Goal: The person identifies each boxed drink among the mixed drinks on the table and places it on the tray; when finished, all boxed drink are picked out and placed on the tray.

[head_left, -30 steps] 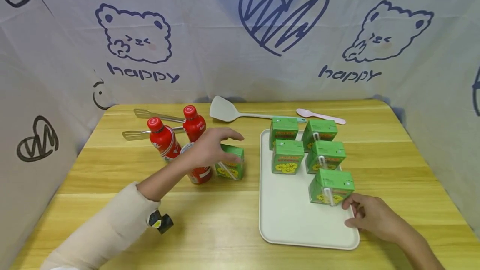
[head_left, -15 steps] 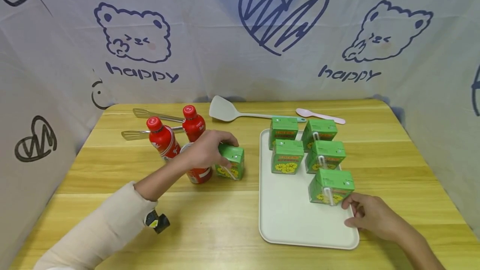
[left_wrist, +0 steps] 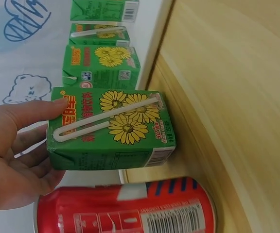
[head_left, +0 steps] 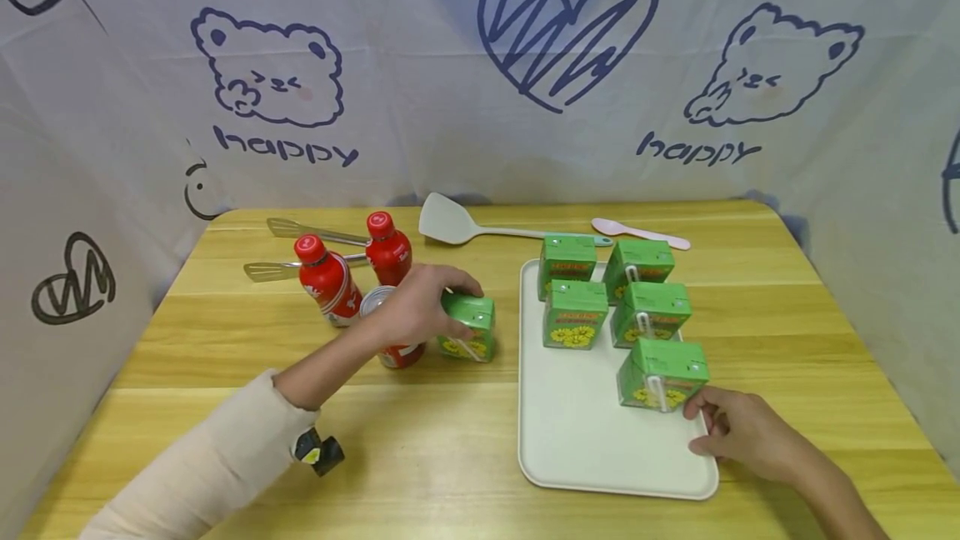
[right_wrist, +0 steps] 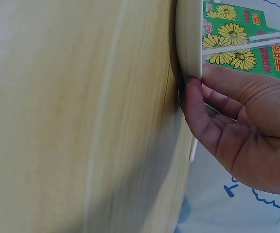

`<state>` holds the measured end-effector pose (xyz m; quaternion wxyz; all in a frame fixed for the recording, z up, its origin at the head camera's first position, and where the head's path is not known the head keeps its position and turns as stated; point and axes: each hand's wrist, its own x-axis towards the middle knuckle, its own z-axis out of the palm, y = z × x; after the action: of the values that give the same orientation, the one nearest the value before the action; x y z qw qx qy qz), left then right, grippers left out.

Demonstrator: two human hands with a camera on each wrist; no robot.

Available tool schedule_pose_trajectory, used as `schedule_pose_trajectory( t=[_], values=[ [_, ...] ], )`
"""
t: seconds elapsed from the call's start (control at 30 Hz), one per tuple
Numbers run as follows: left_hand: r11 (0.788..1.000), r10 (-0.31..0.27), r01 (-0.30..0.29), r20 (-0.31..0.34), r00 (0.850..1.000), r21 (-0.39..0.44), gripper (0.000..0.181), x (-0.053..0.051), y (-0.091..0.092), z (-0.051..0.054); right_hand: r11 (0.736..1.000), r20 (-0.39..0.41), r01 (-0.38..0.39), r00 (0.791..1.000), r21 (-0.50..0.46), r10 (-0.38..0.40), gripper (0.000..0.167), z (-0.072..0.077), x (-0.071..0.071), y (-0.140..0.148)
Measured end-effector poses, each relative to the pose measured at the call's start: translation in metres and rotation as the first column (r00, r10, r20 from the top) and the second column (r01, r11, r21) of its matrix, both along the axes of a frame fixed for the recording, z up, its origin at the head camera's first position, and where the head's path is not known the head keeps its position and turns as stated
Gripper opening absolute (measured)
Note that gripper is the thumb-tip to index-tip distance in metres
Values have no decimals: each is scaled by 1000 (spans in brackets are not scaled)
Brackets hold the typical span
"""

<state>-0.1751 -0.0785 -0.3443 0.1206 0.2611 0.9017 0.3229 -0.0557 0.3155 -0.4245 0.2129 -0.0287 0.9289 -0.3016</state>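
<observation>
My left hand (head_left: 420, 303) grips a green drink carton (head_left: 474, 325) by its upper part, thumb on the front and fingers behind. In the left wrist view this juice box (left_wrist: 115, 127) shows yellow flowers and a white straw on its face. A red can (head_left: 401, 352) stands close beside it, partly behind the wrist. My right hand (head_left: 750, 433) pinches the right rim of the cream tray (head_left: 581, 448); the right wrist view shows thumb and fingertips on the tray edge (right_wrist: 191, 39). Several matching cartons (head_left: 576, 315) stand upright on the tray.
Two red bottles (head_left: 327, 282) stand left of the can. Behind them lie two metal-handled utensils with slotted ends (head_left: 272, 272). A pale spatula (head_left: 450, 222) and a pink spoon (head_left: 641, 232) lie along the back, near the cloth wall (head_left: 420, 123).
The left hand's fingers have come down around the carton, which has shifted slightly to the right. The right hand and the tray stay in place.
</observation>
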Motion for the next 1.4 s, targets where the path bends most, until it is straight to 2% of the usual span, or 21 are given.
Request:
schedule_pose_trajectory(
  t=[0.2, 0.53, 0.7, 1.03, 1.23, 1.4],
  values=[
    [999, 17, -17, 14, 1000, 41, 44, 4, 8, 5, 1000, -12, -16, 1000, -4, 16, 30, 0, 1, 0],
    [998, -23, 26, -37, 999, 62, 43, 11, 30, 10, 1000, 5, -1, 1000, 7, 0, 30, 0, 0, -1],
    [995, -47, 50, -29, 998, 90, 42, 15, 42, 12, 1000, 17, 16, 1000, 14, -16, 30, 1, 0, -2],
    [991, -51, 50, 11, 999, 120, 43, 24, 62, 1, 1000, 7, 0, 1000, -6, 0, 30, 1, 1, -2],
    [983, -102, 107, -44, 994, 152, 41, 29, 77, -7, 1000, 17, 6, 1000, -9, -6, 30, 0, 1, 0],
    [977, -113, 122, -60, 992, 176, 41, 33, 89, -13, 1000, 18, 7, 1000, -14, -6, 30, -1, 1, 0]
  ],
)
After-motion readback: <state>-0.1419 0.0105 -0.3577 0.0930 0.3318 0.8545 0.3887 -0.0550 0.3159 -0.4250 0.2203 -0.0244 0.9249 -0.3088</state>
